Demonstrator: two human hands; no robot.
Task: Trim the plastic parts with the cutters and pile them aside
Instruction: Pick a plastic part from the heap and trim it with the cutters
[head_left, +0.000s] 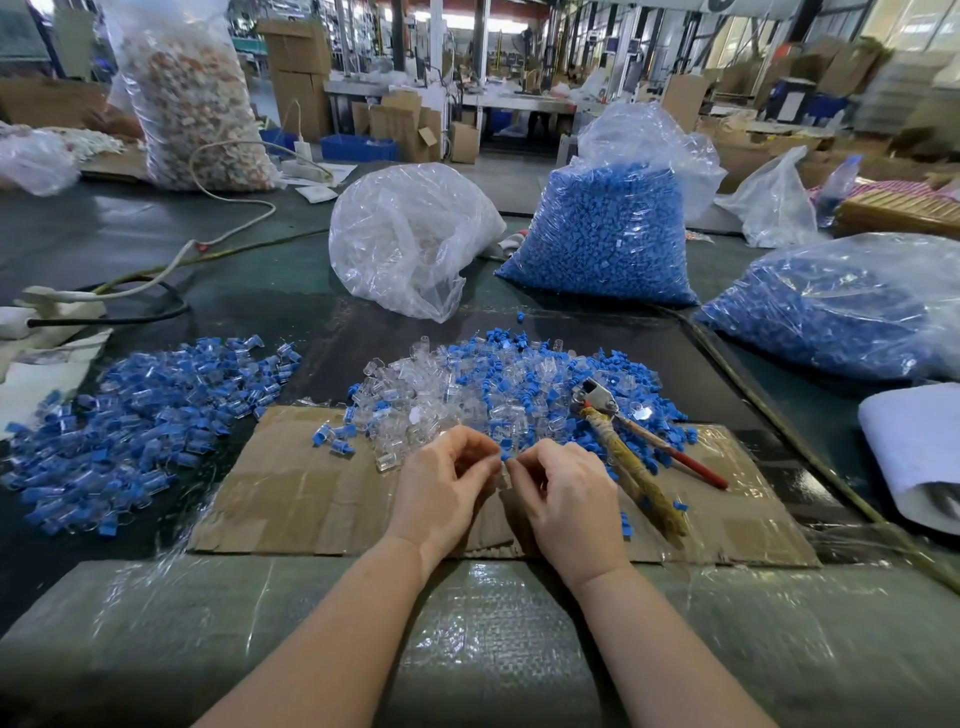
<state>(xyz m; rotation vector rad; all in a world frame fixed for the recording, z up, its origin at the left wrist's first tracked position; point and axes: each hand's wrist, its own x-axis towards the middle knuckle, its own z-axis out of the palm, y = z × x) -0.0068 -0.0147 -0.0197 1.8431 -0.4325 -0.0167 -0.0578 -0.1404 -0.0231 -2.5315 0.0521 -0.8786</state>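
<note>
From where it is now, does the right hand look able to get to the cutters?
Probably yes. The cutters lie uncovered on the cardboard just right of the right hand, nothing between them. But that hand pinches a small part with the left hand, so it must let go first.

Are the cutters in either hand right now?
No, the cutters lie on the cardboard, right of both hands pinching a small part.
</note>
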